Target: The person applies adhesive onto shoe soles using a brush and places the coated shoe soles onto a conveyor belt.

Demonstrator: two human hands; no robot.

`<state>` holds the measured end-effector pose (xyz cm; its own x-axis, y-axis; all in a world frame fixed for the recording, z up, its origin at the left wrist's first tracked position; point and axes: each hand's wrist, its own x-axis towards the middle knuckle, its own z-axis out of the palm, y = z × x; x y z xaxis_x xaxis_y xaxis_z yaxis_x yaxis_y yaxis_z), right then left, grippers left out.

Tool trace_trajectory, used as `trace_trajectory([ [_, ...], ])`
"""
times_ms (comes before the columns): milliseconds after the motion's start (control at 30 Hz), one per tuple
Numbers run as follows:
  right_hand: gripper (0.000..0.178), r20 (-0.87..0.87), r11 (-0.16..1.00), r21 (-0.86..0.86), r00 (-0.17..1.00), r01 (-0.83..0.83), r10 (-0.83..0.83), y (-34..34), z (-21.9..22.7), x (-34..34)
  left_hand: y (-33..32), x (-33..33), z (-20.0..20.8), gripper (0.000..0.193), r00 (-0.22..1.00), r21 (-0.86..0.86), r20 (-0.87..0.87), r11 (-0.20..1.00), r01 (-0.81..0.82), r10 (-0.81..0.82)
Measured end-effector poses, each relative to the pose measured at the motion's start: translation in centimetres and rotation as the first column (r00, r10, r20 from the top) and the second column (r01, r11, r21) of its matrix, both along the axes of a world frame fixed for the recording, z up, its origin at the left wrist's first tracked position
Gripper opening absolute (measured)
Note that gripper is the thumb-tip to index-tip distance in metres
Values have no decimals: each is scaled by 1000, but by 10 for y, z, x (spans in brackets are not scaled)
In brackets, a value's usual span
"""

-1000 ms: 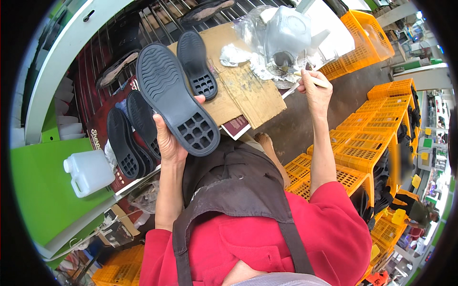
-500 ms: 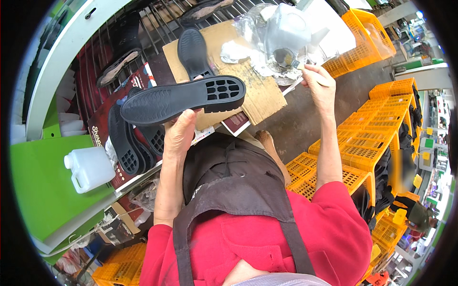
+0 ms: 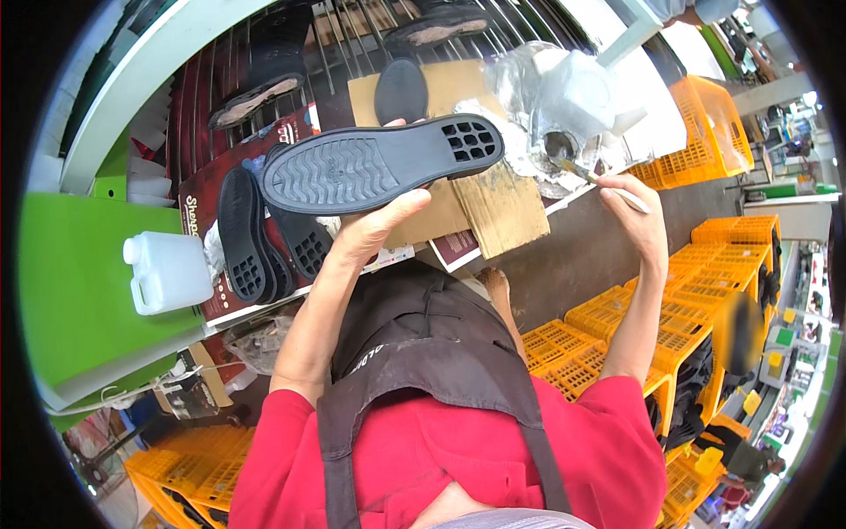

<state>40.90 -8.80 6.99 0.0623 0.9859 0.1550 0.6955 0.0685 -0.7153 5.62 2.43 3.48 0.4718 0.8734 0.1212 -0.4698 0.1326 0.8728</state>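
The left hand (image 3: 374, 231) grips 1 black sole (image 3: 383, 165) by its edges, left of the clear container (image 3: 577, 88); the right hand (image 3: 636, 207) pinches 1 brush (image 3: 584, 175) near the container's dark opening. Best hold the sole level and wipe excess off the bristles.

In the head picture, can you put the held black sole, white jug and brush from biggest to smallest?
1. Black sole in the left hand
2. White jug
3. Brush, partly hidden by the right hand
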Motion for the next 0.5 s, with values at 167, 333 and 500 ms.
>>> trace_trajectory([
  [167,17,-583,906,107,764,409,-276,-10,-2,-25,2,23,10,81,993,120,-67,989,-86,94],
  [333,30,-799,819,317,599,479,-41,-9,1,-74,1,42,21,76,959,390,-241,920,-48,152],
  [500,52,-662,761,486,749,430,-1,-5,9,-120,-4,55,25,78,952,570,-227,821,-39,203],
])
